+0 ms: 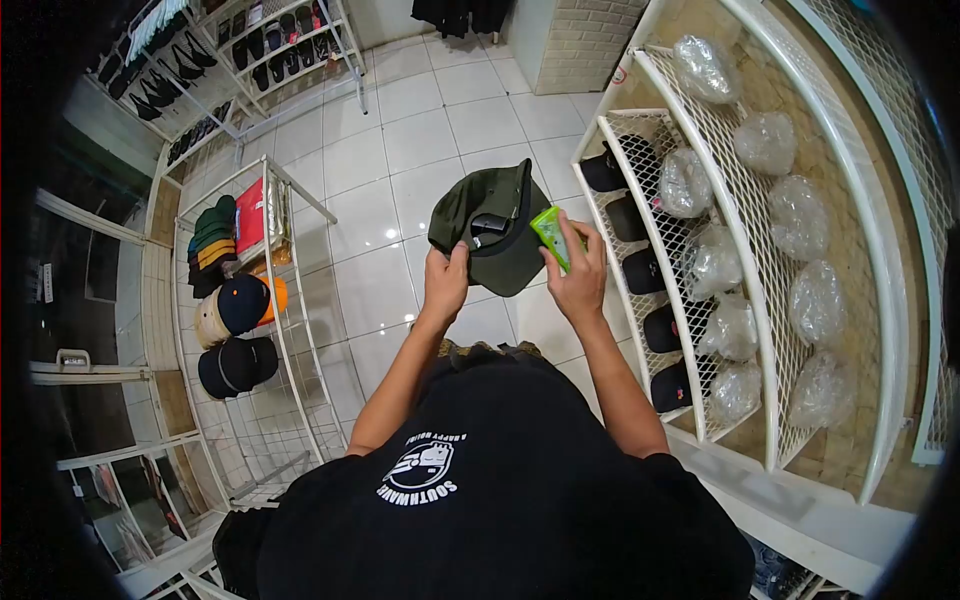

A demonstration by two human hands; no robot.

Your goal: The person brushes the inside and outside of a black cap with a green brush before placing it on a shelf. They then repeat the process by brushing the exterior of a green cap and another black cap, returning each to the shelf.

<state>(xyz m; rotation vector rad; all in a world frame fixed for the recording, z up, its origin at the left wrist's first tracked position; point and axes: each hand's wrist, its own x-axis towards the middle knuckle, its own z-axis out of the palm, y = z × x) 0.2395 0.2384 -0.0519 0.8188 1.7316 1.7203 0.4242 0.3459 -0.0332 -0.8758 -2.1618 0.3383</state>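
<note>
A dark olive-green cap (508, 262) is held up in front of me, its hollow inside turned toward my view. My left hand (446, 282) pinches the cap's edge, thumb on the near side. A dark label with white marks (489, 226) shows inside the crown. In my right hand (580, 275) is a small, flat, bright green object (549, 237), gripped between thumb and fingers beside the cap's rim. What kind of thing it is I cannot tell.
On the right stands a tiered white mesh rack (765, 340) with dark caps (643, 271) and clear plastic-wrapped bundles (717, 258). At left, a white wire rack (300, 330) carries stacked caps (238, 367) and folded packs (252, 222). Footwear shelves (275, 45) stand farther back on the tiled floor (365, 210).
</note>
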